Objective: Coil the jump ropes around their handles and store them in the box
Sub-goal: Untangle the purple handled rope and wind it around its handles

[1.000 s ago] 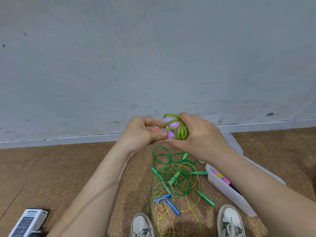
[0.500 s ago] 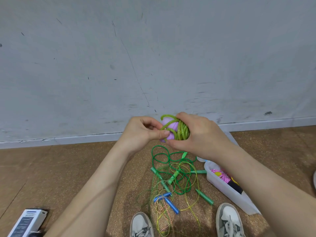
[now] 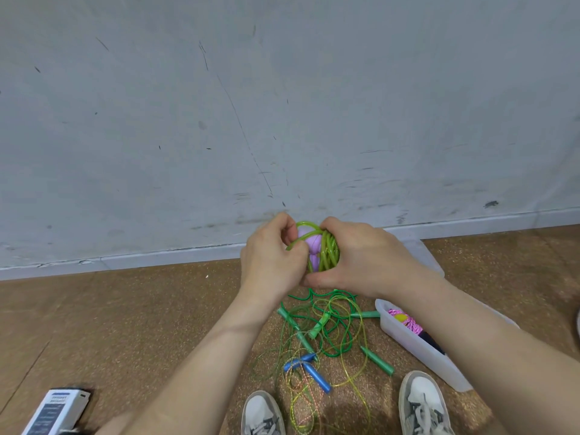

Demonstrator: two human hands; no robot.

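Presently, both hands work in front of a scuffed grey wall point(image 3: 282, 105). The right hand point(image 3: 365, 259) curls its fingers point(image 3: 331, 223) round a bundle of glossy lime-green rope point(image 3: 330, 254) wound about smooth, rounded lilac handles point(image 3: 314, 248). The left hand point(image 3: 271, 257) pinches one strand. Below, thin loose ropes point(image 3: 326, 331) lie tangled on the speckled, cork-like floor point(image 3: 157, 324), just beside a translucent rectangular plastic box point(image 3: 408, 342) holding a pink braided rope point(image 3: 409, 324).

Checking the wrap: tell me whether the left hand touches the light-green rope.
Touching. The head view shows the left hand pinching a strand of the light-green rope.
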